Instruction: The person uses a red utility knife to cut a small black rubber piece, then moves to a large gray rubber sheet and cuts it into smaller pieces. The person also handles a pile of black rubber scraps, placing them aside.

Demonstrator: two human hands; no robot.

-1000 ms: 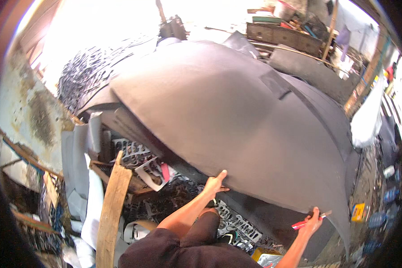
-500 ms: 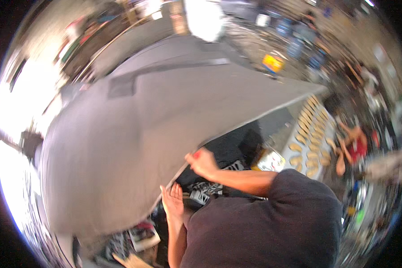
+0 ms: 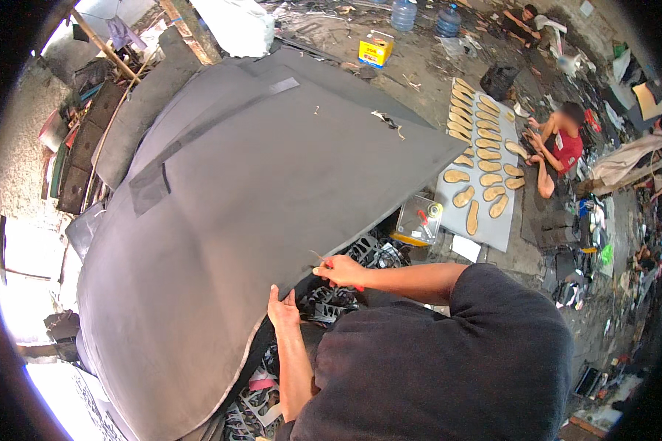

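Note:
A large dark grey sheet (image 3: pixel 221 206), like foam or rubber, spreads across a raised stack in front of me and droops at the left. My left hand (image 3: pixel 283 310) holds its near edge, thumb on top, with the other fingertips partly hidden at the edge. Just right of it, my right hand (image 3: pixel 338 272) is closed around a thin tool with a red handle (image 3: pixel 360 288). The tool's narrow tip rests at or just above the sheet's edge; its exact kind is unclear. Black-and-white patterned pieces (image 3: pixel 331 301) lie under the edge.
Right of the sheet, tan sole-shaped pieces (image 3: pixel 489 165) lie in rows on a pale board (image 3: pixel 496 228). A clear box (image 3: pixel 419 220) stands beside it. Another person (image 3: pixel 566 140) in red sits beyond; a second person (image 3: pixel 522 28) is farther back. A yellow carton (image 3: pixel 375 48) and water jugs (image 3: pixel 403 15) stand behind.
The view has swung and sharpened, shifting the background leftward. My left fingers, flat at the edge before, now grip it. My right hand stays by the edge with the red-handled tool.

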